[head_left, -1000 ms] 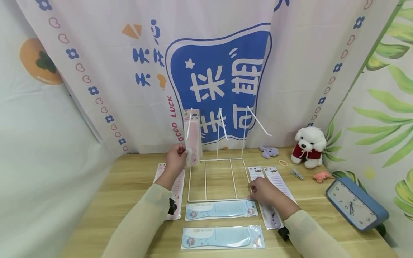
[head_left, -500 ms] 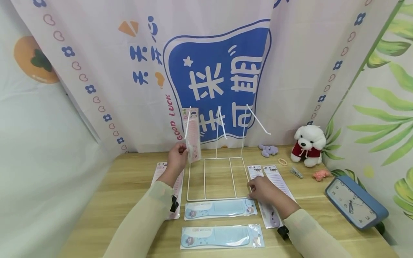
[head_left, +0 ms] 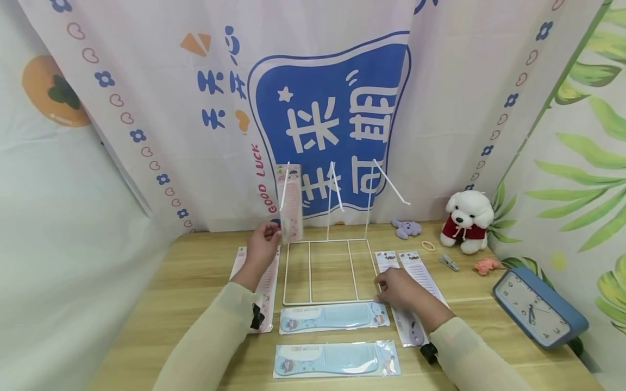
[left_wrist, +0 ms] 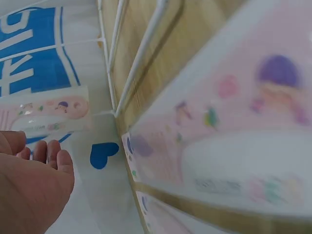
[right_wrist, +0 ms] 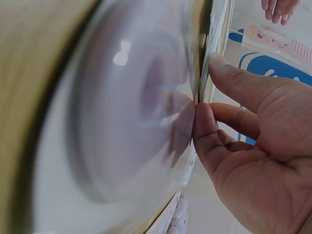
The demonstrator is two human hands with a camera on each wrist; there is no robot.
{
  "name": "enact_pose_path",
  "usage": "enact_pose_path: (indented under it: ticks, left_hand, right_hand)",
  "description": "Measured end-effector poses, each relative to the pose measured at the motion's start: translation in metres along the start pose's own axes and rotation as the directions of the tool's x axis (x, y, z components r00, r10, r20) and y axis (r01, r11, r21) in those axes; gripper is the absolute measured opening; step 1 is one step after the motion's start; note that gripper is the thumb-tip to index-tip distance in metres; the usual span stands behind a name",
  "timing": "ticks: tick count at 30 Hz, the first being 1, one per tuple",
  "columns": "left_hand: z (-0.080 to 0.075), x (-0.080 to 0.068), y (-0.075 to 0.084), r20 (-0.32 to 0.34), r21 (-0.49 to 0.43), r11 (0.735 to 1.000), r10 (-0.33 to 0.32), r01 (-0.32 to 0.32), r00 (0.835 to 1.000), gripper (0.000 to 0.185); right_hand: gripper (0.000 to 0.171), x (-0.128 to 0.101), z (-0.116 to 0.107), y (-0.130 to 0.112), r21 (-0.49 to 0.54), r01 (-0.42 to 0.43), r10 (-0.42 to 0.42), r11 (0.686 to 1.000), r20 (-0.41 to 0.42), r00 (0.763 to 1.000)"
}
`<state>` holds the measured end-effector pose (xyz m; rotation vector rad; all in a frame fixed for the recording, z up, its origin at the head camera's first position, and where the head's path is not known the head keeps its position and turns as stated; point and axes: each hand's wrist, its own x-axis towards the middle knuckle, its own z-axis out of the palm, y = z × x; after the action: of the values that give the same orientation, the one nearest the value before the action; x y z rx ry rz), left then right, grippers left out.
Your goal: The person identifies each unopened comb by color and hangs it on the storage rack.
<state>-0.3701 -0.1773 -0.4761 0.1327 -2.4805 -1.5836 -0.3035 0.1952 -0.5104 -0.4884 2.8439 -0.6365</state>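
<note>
Both arms wear long, pale cream sleeves [head_left: 215,331] of thin, slightly sheer fabric. Black strap [head_left: 255,316] at left wrist, another black strap [head_left: 429,352] at right wrist. Hands bare, no rings seen.

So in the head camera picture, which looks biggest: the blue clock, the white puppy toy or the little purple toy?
1. Blue clock, though it lies nearer the camera, which makes it look bigger.
2. White puppy toy.
3. Purple toy, clearly smallest.

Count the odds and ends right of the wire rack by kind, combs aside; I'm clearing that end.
Plush toys: 2, white dog and purple elephant
Clock: 1
Rubber band: 1
Clip: 1
Small pink toy: 1
Total: 6
</note>
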Motion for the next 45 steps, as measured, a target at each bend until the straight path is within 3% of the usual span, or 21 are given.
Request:
enact_pose_path:
  ticks: [4,7,10,14,16,21,27,30,35,39,45]
  left_hand:
    - [-0.020,-0.016,-0.014,-0.020,0.042,0.999,0.003,-0.002,1.000,0.032]
    - [-0.037,-0.031,-0.028,-0.022,0.156,0.987,-0.040,0.043,0.999,0.031]
    - [-0.055,-0.045,-0.042,0.003,0.363,0.927,-0.105,0.096,0.995,0.040]
    - [-0.071,-0.060,-0.056,0.038,0.577,0.809,-0.165,0.113,0.986,0.064]
    - [-0.075,-0.065,-0.059,0.047,0.613,0.783,-0.170,0.106,0.984,0.073]
    - [-0.075,-0.075,-0.057,0.052,0.653,0.751,-0.175,0.099,0.983,0.083]
    - [-0.082,-0.081,-0.058,0.036,0.715,0.691,-0.189,0.107,0.981,0.078]
    - [-0.094,-0.080,-0.063,0.040,0.730,0.679,-0.159,0.080,0.986,0.064]
    - [-0.125,-0.078,-0.073,0.033,0.716,0.695,-0.136,0.072,0.990,0.034]
    - [-0.143,-0.076,-0.080,0.044,0.676,0.728,-0.200,0.118,0.979,0.035]
    - [-0.151,-0.073,-0.088,0.052,0.600,0.775,-0.283,0.197,0.958,0.052]
  right_hand:
    - [0.020,0.000,0.000,-0.001,0.003,-0.002,0.002,1.000,0.005,1.000]
    - [0.019,0.001,0.000,-0.001,-0.002,0.000,0.000,1.000,0.006,1.000]
    - [0.021,0.001,0.000,0.000,-0.011,0.004,-0.004,1.000,0.003,1.000]
    - [0.020,0.000,0.000,0.001,-0.014,0.004,-0.004,1.000,0.003,1.000]
    - [0.016,-0.002,-0.002,0.001,-0.011,-0.004,0.004,1.000,0.001,1.000]
    - [0.017,-0.004,-0.003,0.002,0.004,-0.011,0.011,1.000,-0.010,1.000]
    - [0.019,-0.004,0.000,0.002,0.025,-0.025,0.025,0.999,-0.003,1.000]
    - [0.020,-0.004,0.000,0.001,0.035,-0.038,0.038,0.999,-0.001,0.999]
    - [0.015,-0.004,0.000,-0.002,0.029,-0.024,0.024,0.999,-0.002,1.000]
    - [0.014,-0.004,0.000,-0.003,0.029,-0.033,0.033,0.999,0.006,0.999]
    - [0.016,-0.004,0.001,-0.004,0.031,-0.039,0.038,0.999,0.008,0.999]
